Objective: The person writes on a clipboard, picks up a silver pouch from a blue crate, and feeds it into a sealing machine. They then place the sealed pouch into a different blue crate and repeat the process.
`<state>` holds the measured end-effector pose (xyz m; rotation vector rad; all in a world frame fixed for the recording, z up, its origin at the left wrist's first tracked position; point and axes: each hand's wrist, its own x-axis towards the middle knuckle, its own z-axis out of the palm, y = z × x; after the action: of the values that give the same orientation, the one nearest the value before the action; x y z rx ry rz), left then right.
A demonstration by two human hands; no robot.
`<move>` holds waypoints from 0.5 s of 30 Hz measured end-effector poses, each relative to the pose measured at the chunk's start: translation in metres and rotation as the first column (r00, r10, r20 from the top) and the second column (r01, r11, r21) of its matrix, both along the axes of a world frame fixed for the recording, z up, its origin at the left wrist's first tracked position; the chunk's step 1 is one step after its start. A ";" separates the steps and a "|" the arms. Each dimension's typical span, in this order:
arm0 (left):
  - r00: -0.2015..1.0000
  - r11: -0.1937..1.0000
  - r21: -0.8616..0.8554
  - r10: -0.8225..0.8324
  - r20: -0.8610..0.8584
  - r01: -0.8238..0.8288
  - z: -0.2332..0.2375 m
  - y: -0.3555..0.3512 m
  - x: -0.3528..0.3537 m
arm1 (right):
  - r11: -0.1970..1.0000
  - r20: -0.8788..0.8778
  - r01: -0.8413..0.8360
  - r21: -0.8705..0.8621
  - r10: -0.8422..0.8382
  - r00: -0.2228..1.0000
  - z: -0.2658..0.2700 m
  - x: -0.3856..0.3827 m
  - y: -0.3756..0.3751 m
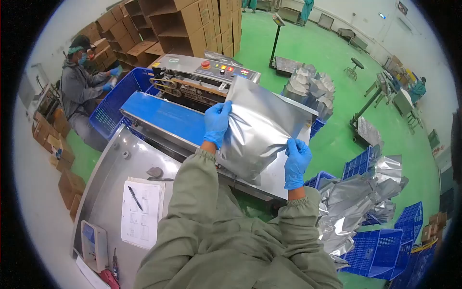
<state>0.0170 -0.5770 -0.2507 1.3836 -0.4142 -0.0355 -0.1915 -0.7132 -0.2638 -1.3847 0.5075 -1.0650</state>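
Observation:
A large silver foil bag point(257, 127) is stretched between my two blue-gloved hands, above the right end of a sealing machine point(197, 72). My left hand point(217, 123) is closed on the bag's left edge, thumb on the near face. On the other side, my right hand point(297, 163) pinches the lower right edge, and creases run from its fingers across the foil. The machine has a blue conveyor belt point(166, 113), a red button point(205, 64) and a lit control panel. Part of the machine is hidden behind the bag.
Left, a steel table point(108, 180) bears papers point(140, 212), a pen and a white tray point(95, 245). Blue crates point(373, 253) and filled foil bags point(346, 197) stand to the right. A co-worker point(79, 91) sits beyond a blue basket point(118, 103). Cartons point(192, 29) are stacked behind.

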 end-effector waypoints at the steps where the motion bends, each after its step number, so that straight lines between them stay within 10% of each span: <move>1: 1.000 0.997 0.073 -0.016 -0.019 0.017 -0.007 -0.006 0.004 | 0.999 -0.018 0.020 0.030 -0.020 1.000 -0.009 0.003 -0.007; 5: 0.993 0.907 0.413 0.036 0.110 -0.079 -0.041 -0.017 0.015 | 0.993 -0.169 0.070 0.093 -0.053 0.984 -0.046 0.007 -0.032; 15: 0.996 0.782 0.621 0.004 -0.085 0.050 -0.077 -0.004 0.057 | 0.993 -0.295 -0.063 0.101 0.090 0.951 -0.082 0.040 -0.041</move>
<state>0.0739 -0.5814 -0.3278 2.0299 -0.3631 -0.2716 -0.1513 -0.7537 -0.3462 -1.4812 0.7082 -0.7621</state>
